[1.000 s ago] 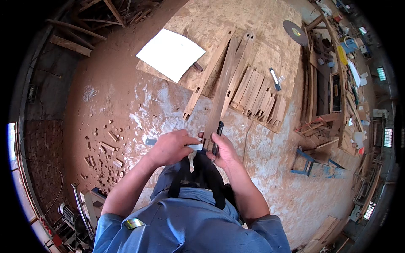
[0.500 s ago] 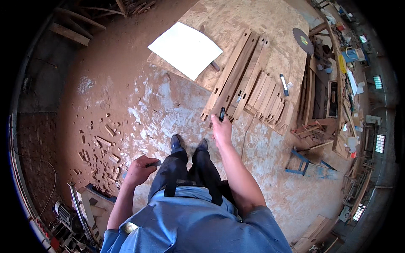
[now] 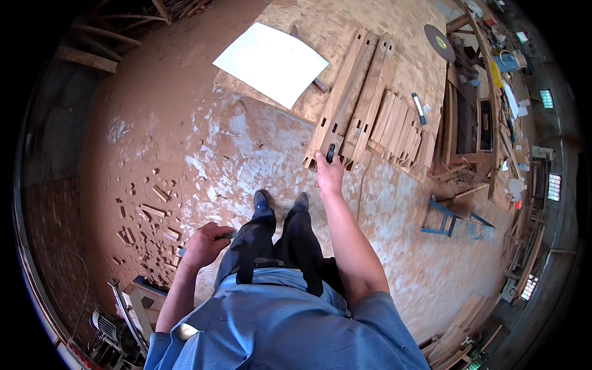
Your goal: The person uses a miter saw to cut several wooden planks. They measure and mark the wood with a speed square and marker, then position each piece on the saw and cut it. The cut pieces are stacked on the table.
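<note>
Right fingers closed here, thumb and fingers pinching a small black tool [image 3: 331,152] that pokes up out of the right hand [image 3: 330,176]. And that hand is right at the near end of the long slotted slats [image 3: 340,102]; whether the skin meets wood, I can't tell from here. Over to the left hand [image 3: 206,245]: curled into a fist beside the thigh, low over the floor, a grey tool [image 3: 227,235] showing past the thumb, most of it hidden. Those long slats lie side by side on the wooden board [image 3: 385,18], near ends at its edge. Just to their right, a row of short slats [image 3: 394,126], then a marker [image 3: 419,108], and the round saw blade [image 3: 439,42] farther up. Left of them, a white sheet [image 3: 271,65]; offcuts [image 3: 153,210] litter the floor [image 3: 240,163].
</note>
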{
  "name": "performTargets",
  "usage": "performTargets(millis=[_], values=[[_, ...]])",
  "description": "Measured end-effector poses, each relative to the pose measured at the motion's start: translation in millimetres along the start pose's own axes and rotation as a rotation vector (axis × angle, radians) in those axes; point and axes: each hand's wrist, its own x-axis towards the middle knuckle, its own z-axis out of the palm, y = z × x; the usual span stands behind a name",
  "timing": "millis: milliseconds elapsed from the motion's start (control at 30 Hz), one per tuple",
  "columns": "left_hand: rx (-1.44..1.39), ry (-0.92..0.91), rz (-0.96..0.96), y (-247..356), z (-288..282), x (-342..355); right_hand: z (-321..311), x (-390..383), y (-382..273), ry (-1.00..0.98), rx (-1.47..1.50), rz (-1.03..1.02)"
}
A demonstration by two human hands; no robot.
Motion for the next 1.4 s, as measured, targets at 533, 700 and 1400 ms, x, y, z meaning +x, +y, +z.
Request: performTargets(millis=[533, 700, 1400], values=[[0.057, -0.037, 0.007, 20.7, 3.2, 14.1, -59.2, -80.0, 40.7, -0.187, 0.109, 0.113], [0.063, 0.015, 0.022, 30.6, 15.9, 12.8, -63.1, -68.9, 61.0, -0.272, -0.195, -0.094], [-0.364, 0.401, -0.461, 55.1, 186.3, -119.4, -97.9, -145.7, -34.4, -1.201, -0.621, -0.711]])
